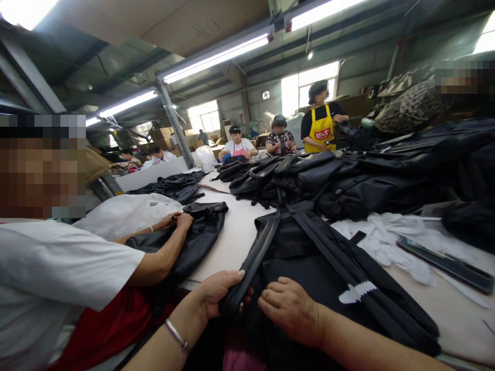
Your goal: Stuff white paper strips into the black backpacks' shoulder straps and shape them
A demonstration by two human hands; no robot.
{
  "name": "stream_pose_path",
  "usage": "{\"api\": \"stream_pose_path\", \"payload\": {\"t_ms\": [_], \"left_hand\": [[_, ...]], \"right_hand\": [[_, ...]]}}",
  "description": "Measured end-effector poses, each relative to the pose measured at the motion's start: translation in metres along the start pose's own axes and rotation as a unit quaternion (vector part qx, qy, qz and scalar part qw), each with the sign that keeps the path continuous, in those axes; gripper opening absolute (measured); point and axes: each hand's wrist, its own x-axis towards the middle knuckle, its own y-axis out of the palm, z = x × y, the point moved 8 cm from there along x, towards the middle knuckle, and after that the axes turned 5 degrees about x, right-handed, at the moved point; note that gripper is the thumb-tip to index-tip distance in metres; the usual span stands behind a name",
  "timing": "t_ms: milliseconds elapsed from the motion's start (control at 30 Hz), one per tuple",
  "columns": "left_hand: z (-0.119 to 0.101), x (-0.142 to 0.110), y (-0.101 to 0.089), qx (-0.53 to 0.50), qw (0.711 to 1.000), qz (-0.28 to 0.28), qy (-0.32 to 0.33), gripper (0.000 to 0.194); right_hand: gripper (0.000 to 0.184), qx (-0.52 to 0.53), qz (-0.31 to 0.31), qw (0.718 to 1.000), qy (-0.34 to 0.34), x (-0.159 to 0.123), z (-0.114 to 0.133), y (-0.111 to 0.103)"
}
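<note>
A black backpack (309, 257) lies flat on the table (232, 237) in front of me, straps up. My left hand (216, 293) is closed round the near end of one padded black shoulder strap (255, 257). My right hand (290, 309) rests just right of it on the bag's near edge, fingers curled onto the fabric. A white jagged paper piece (358, 292) lies on the bag's right side.
A co-worker's arm (162, 257) on my left handles another black bag (197, 237). A long heap of black bags (348, 180) fills the table's middle. White paper pieces (386, 242) and a dark flat tool (444, 263) lie at right. Other people work at the far end.
</note>
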Motion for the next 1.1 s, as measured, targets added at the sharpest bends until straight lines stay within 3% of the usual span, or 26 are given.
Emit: {"api": "stream_pose_path", "payload": {"t_ms": [300, 533, 700, 767, 867, 967, 1100], "left_hand": [[0.025, 0.011, 0.017, -0.015, 0.999, 0.031, -0.036, 0.034], [0.02, 0.008, 0.017, -0.02, 1.0, 0.004, -0.023, 0.026], [0.012, 0.003, 0.022, -0.008, 1.0, -0.02, 0.007, 0.024], [0.01, 0.002, 0.024, 0.008, 0.999, -0.033, 0.02, 0.027], [0.007, 0.002, 0.025, 0.031, 0.997, -0.059, 0.049, 0.033], [0.001, 0.0, 0.023, 0.049, 0.99, -0.088, 0.097, 0.036], [-0.003, -0.001, 0.022, 0.064, 0.982, -0.105, 0.144, 0.04]], "right_hand": [[0.02, -0.019, -0.024, 0.999, 0.037, -0.003, -0.01, 0.012], [0.026, 0.01, -0.035, 0.998, 0.044, -0.008, -0.006, 0.01], [0.026, 0.092, -0.061, 0.977, 0.185, -0.002, -0.034, -0.019], [0.04, 0.093, -0.033, 0.97, 0.221, 0.005, -0.045, -0.025], [0.063, 0.097, 0.053, 0.972, 0.206, 0.019, -0.05, -0.017], [0.062, 0.115, 0.102, 0.972, 0.179, 0.029, -0.052, -0.004], [0.052, 0.12, 0.096, 0.976, 0.155, 0.037, -0.054, 0.006]]}}
